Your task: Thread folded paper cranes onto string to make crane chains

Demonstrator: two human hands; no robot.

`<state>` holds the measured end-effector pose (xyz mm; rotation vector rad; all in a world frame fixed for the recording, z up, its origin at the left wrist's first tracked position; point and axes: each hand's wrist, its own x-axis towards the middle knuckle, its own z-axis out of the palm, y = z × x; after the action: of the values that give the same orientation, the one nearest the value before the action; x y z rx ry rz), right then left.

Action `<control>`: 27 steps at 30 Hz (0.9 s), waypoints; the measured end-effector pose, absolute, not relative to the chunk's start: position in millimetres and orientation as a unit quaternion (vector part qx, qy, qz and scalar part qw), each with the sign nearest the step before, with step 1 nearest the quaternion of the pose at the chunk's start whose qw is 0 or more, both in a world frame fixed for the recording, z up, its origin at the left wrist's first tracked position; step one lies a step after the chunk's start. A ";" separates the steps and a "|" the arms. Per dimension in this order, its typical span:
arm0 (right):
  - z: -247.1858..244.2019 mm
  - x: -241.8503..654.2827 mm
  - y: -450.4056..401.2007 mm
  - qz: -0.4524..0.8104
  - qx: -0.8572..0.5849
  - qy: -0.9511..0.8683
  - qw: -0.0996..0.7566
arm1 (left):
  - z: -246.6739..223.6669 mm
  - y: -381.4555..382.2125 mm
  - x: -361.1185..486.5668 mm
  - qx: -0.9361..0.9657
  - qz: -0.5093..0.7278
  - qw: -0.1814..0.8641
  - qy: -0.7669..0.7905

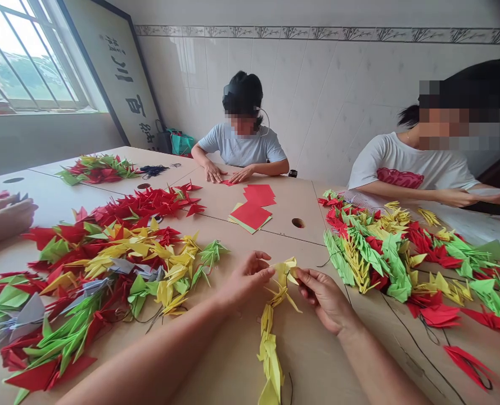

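**A:** Right up front, the left hand (246,277) and the right hand (324,298) are both on a strand of yellow folded-paper cranes (270,351)!

**B:** And what a grip! The left hand curls in, its fingertips pinching the top crane from one side, while the right hand pinches it from the other, between thumb and forefinger.

**A:** From there the strand trails down over the pale wooden tabletop (289,197), between the two forearms.

**B:** Look at the paper on either side! There's a heap of red, green and yellow origami cranes (106,270) to the left, and a second heap of red, green and yellow origami cranes (380,259) to the right, with a length of black thread (422,351) running past it.

**A:** Straight ahead, a stack of red paper squares (250,216) sits near a round hole in the board.

**B:** Across the table, a seated person in a grey T-shirt (241,149) has both hands spread beside a small piece of red paper (228,182).

**A:** Over on the right, a co-worker in a white T-shirt (401,169) reaches both arms forward, and another person's hand (5,211) rests at the far left edge!
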<state>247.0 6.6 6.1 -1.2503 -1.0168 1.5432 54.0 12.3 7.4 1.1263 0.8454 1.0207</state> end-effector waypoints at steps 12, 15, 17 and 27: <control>5.5 245.0 7.1 0.644 -0.485 -0.378 0.456 | 4.3 6.7 58.4 0.579 0.348 0.633 0.378; 6.0 245.5 7.5 0.655 -0.485 -0.353 0.461 | 4.9 6.2 59.0 0.582 0.328 0.633 0.392; 5.6 246.2 8.4 0.663 -0.483 -0.331 0.467 | 6.2 5.5 59.1 0.545 0.323 0.670 0.386; 4.9 248.7 9.7 0.687 -0.475 -0.259 0.485 | 15.6 6.7 58.1 0.321 0.391 0.795 0.335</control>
<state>248.7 9.7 4.9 -1.1572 -0.6304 1.6720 58.1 6.7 15.6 0.6908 0.7201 0.8414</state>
